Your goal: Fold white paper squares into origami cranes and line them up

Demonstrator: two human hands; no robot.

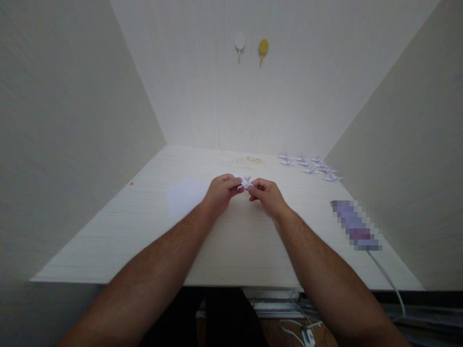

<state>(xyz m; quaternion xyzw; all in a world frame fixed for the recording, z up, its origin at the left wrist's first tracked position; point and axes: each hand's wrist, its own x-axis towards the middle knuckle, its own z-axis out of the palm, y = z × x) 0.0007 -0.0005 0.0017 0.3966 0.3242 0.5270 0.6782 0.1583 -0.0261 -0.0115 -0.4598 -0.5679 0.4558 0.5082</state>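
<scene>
My left hand [220, 192] and my right hand [266, 193] meet over the middle of a pale wooden table [231, 250]. Both pinch a small folded white paper figure [245, 182] between thumb and fingers, one hand on each side. The fingers of both hands are curled closed around the paper. A white sheet of paper [186, 195] lies flat on the table just left of my left hand.
Several small folded paper figures [311, 165] stand in rows at the table's far right. A blurred flat object [354, 225] with a white cable lies near the right edge. Walls close in on three sides; two hooks [251, 46] hang on the back wall.
</scene>
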